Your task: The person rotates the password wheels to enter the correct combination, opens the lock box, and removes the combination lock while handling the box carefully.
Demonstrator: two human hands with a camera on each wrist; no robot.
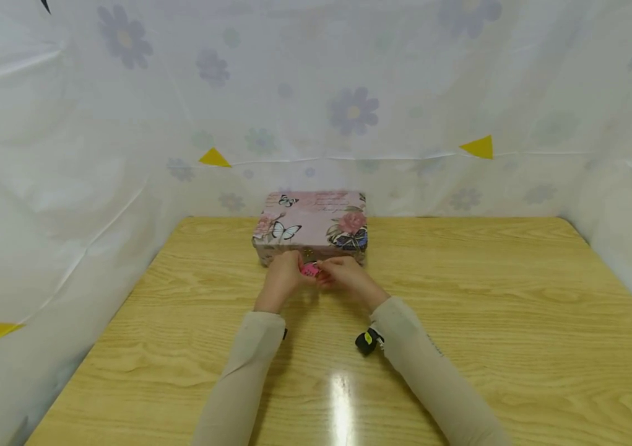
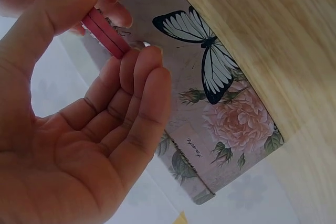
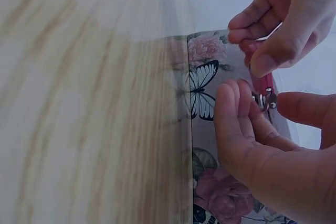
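My left hand (image 1: 284, 275) pinches a small pink padlock (image 1: 310, 269) between thumb and fingers. In the left wrist view its flat body (image 2: 107, 34) shows edge-on, with a dark seam. From the other side, my right hand (image 1: 346, 275) holds the silver metal part (image 3: 265, 99) between thumb and curled fingers. Both hands are just in front of a pink box (image 1: 316, 217) printed with butterflies and roses. Its lid is down. A small gold-coloured clasp (image 1: 308, 253) shows on the front face, just above the padlock. Fingers partly cover the padlock and the box's front.
The box stands near the back edge of a wooden table (image 1: 488, 297). A white flowered sheet (image 1: 293, 80) hangs behind and at the sides, with yellow patches (image 1: 478, 147) on it. A black strap piece (image 1: 368, 342) hangs at the right wrist.
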